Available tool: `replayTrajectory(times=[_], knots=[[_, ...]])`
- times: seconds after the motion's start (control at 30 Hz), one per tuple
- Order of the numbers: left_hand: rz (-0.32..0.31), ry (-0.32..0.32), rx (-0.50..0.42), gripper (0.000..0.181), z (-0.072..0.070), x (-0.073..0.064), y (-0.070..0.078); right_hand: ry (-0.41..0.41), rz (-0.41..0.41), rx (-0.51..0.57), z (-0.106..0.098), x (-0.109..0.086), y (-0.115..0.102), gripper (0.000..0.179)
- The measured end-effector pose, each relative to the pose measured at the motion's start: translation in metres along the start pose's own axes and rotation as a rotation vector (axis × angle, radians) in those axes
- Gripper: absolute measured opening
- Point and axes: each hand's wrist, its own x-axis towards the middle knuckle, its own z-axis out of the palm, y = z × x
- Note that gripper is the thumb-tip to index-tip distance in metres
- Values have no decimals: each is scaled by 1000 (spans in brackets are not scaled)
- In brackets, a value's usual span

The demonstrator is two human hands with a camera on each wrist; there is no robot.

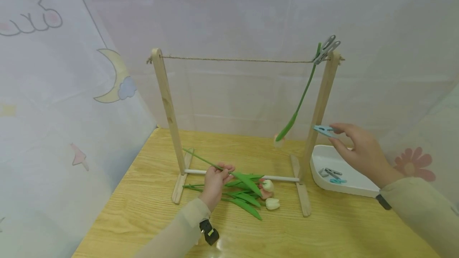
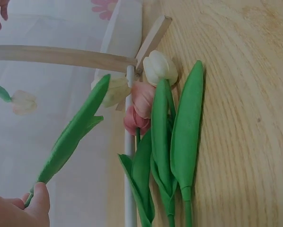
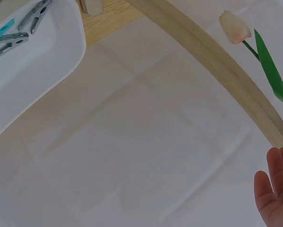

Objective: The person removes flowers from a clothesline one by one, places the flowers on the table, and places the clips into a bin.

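Note:
My left hand point(image 1: 216, 182) pinches the green stem of an artificial tulip point(image 2: 73, 135), whose pale bloom and long leaf point right in the head view. Below it, several white and pink tulips point(image 1: 247, 199) lie on the table. Raised beside the right post, my right hand point(image 1: 362, 152) holds a light blue clothespin point(image 1: 324, 131) between thumb and fingers. A pale pink tulip point(image 1: 288, 127) hangs bloom-down from the twine point(image 1: 233, 59), its stem clipped by grey clothespins point(image 1: 327, 52) near the right post. The right wrist view shows only part of that hand's fingers point(image 3: 276, 175).
The twine runs between two wooden posts point(image 1: 167, 106) of a stand with a white lower bar point(image 1: 279, 178). Right of it sits a white tray point(image 1: 358, 188) containing grey clothespins point(image 3: 35, 16) and a blue one point(image 1: 338, 180). A pale printed curtain point(image 1: 229, 19) closes off the back.

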Motion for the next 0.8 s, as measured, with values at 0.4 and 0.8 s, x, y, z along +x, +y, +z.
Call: replayTrajectory(times=[0.4,0.8], knots=[[-57,35,30,36,-11,-5,-14,-69,76,-72,1,-16,12,38],[-81,50,20,7,-20,-8,-27,-147,161,-99,4,-34,27,35]])
